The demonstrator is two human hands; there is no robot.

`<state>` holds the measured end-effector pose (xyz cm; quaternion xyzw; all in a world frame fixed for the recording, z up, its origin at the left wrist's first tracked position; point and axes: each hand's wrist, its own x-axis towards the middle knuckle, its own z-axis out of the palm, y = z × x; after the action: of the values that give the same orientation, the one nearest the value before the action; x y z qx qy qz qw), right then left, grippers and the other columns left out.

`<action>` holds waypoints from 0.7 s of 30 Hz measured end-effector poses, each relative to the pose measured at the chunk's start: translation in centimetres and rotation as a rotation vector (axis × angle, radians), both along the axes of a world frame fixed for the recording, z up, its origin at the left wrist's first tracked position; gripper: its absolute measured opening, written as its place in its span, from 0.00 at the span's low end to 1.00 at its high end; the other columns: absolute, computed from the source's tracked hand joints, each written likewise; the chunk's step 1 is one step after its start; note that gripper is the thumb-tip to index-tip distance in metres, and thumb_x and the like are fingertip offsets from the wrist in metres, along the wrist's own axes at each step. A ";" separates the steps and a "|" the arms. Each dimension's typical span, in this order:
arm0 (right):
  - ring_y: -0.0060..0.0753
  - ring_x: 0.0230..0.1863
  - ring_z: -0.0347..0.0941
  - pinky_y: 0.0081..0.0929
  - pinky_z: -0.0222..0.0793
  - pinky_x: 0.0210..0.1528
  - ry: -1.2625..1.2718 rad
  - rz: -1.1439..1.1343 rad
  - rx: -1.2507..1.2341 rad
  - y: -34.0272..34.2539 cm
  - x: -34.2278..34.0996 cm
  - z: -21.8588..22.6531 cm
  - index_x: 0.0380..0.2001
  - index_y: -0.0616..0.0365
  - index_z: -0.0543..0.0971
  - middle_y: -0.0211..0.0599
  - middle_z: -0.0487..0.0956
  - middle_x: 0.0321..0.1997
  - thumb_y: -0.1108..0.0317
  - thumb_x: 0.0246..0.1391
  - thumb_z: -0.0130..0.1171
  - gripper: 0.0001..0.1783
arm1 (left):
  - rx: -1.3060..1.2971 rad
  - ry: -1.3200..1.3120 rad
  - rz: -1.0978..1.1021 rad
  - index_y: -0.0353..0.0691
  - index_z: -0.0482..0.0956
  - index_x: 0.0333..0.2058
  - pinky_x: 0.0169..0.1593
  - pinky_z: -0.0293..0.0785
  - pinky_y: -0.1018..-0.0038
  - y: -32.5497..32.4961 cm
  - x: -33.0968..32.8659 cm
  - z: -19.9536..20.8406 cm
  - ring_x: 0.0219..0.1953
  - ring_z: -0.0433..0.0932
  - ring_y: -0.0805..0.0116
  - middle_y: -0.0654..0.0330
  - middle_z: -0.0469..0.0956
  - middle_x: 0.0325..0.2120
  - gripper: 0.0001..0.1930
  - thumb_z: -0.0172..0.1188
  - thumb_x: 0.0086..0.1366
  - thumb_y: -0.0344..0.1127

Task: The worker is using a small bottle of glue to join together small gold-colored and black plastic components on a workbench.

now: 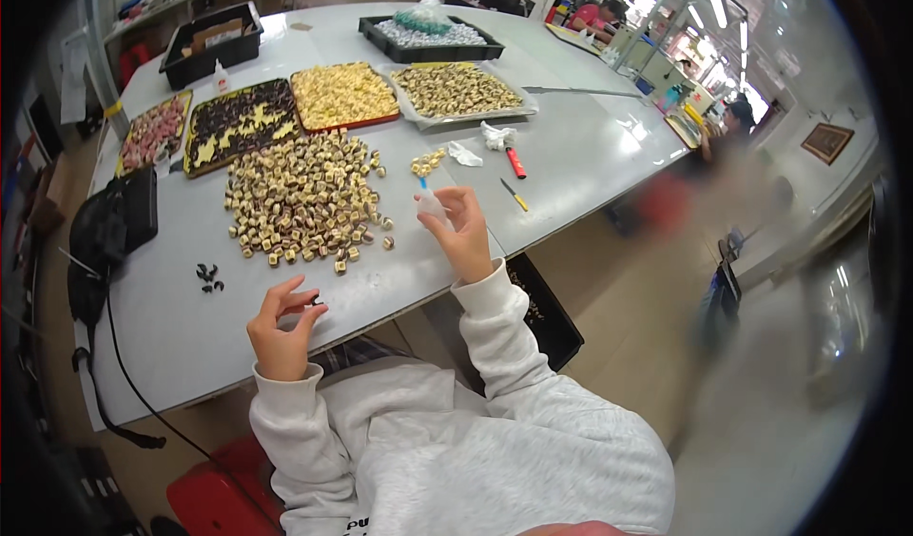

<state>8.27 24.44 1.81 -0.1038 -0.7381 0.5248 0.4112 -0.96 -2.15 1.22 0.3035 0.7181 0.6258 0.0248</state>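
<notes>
My left hand (282, 331), low over the table's near edge, pinches a small dark curved piece (317, 300) between thumb and fingertips. In my right hand (463, 236) is a small translucent squeeze bottle (431, 205), held upright with its blue tip pointing up. Between and beyond the hands spreads a heap of small cream-and-brown cube-like pieces (295, 198). Several loose dark curved pieces (207, 275) lie left of my left hand. Just past the bottle sits a little cluster of gold-coloured pieces (428, 162).
Behind the heap stand trays of pink pieces (152, 132), dark pieces (238, 122), cream pieces (342, 94) and two-tone pieces (456, 89). Crumpled tissue (465, 155), a red marker-like stick (515, 162) and a yellow-handled knife (514, 194) lie right. A black bag (100, 241) is left.
</notes>
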 end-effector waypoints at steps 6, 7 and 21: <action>0.32 0.46 0.76 0.26 0.72 0.49 -0.195 -0.025 -0.019 2.0 0.0 -1.2 0.43 0.63 0.68 0.43 0.78 0.43 0.79 0.51 0.60 0.17 | -0.005 0.024 -0.012 0.36 0.75 0.45 0.38 0.75 0.76 -0.1 -0.4 -0.4 0.30 0.79 0.71 0.55 0.82 0.31 0.21 0.66 0.50 0.20; 0.32 0.46 0.76 0.26 0.72 0.48 -0.203 -0.016 -0.005 2.0 0.1 -1.3 0.43 0.63 0.68 0.43 0.78 0.42 0.79 0.51 0.60 0.17 | -0.008 0.035 -0.008 0.36 0.75 0.44 0.38 0.76 0.76 -0.1 -0.4 -0.3 0.30 0.80 0.70 0.55 0.82 0.30 0.21 0.66 0.50 0.21; 0.48 0.48 0.69 0.36 0.65 0.54 -0.291 -0.267 0.673 10.5 -6.6 -1.0 0.38 0.58 0.79 0.43 0.76 0.43 0.67 0.50 0.60 0.11 | -0.045 0.045 -0.002 0.38 0.76 0.44 0.39 0.76 0.75 -0.1 -0.5 -0.3 0.32 0.81 0.71 0.56 0.82 0.31 0.19 0.66 0.52 0.22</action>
<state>1.68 34.95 0.82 -0.1316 -0.8995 0.1748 0.3782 -1.44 -2.24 0.91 0.3177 0.7322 0.6023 0.0160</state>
